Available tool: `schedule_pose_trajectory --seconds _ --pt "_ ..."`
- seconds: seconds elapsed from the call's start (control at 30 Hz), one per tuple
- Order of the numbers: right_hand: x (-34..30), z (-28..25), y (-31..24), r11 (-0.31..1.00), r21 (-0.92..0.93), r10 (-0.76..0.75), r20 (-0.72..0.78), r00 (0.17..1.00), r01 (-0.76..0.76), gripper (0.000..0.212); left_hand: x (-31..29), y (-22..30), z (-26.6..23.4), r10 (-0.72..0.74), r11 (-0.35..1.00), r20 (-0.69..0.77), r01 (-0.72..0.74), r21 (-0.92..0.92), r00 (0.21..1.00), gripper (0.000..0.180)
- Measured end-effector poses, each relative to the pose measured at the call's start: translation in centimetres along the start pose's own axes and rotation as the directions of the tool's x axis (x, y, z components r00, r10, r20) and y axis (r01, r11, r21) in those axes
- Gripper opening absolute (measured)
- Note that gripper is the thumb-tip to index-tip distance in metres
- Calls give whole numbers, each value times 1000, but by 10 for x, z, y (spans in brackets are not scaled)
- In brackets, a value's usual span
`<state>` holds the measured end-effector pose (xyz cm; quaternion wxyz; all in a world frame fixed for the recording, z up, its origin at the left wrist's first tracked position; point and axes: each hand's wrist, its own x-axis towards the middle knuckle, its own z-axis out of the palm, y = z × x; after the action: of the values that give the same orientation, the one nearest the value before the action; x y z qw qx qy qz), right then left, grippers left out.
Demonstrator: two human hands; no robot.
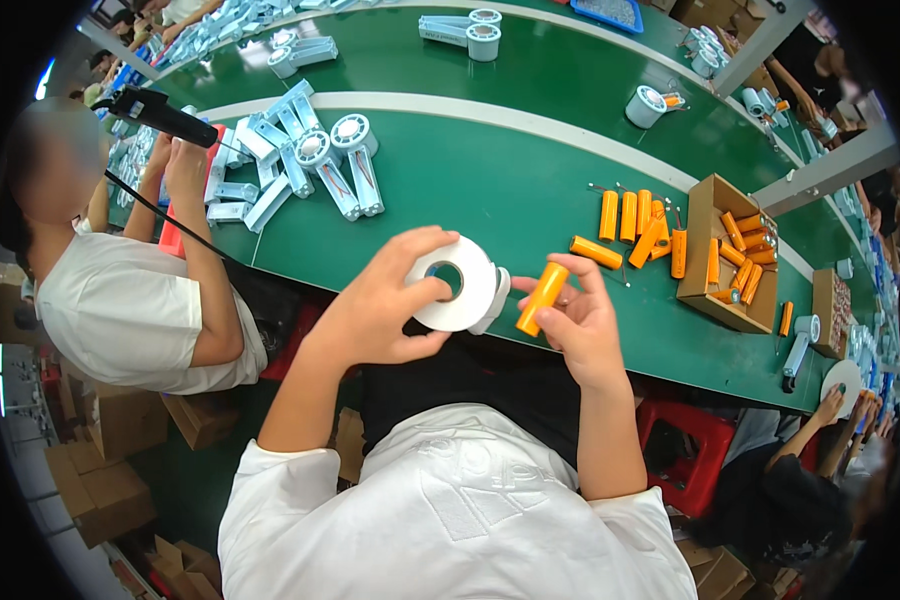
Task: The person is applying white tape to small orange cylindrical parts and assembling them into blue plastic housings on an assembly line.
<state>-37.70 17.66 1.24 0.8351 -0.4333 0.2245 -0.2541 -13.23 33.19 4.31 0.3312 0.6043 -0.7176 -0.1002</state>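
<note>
My left hand is closed round a white roll of tape, its thumb at the hole in the core. An orange cylindrical battery is pinched in my right hand, tilted, a little to the right of the roll. A white piece shows at the roll's right edge, partly hidden behind it; I cannot tell what it is. Several more orange batteries with thin wires lie on the green table beyond my right hand.
A cardboard box of orange batteries stands at the right. Light-blue handheld fan housings are piled at the left. A co-worker in white works beside them, near a black power screwdriver. A red stool is at the lower right.
</note>
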Motion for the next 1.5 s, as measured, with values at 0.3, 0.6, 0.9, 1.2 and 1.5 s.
schedule_pose_trajectory --seconds 0.3,0.6,0.9,1.2,1.5 --pt "-1 8 -6 997 -75 25 110 994 -17 66 -5 -2 20 -113 983 -125 129 131 986 42" --pt "-29 40 37 989 -128 103 184 977 -80 67 5 -8 49 -306 952 -332 277 -133 892 50" --pt "-29 11 -27 979 -202 -33 -72 997 18 68 -12 -6 42 -106 993 -245 116 28 964 47" --pt "-8 17 -80 765 -636 244 138 960 -103 57 -16 -3 34 223 963 -23 -216 161 975 46" --pt "0 40 -86 694 -719 147 96 984 -33 52 -15 8 40 168 967 -115 -141 214 979 41"
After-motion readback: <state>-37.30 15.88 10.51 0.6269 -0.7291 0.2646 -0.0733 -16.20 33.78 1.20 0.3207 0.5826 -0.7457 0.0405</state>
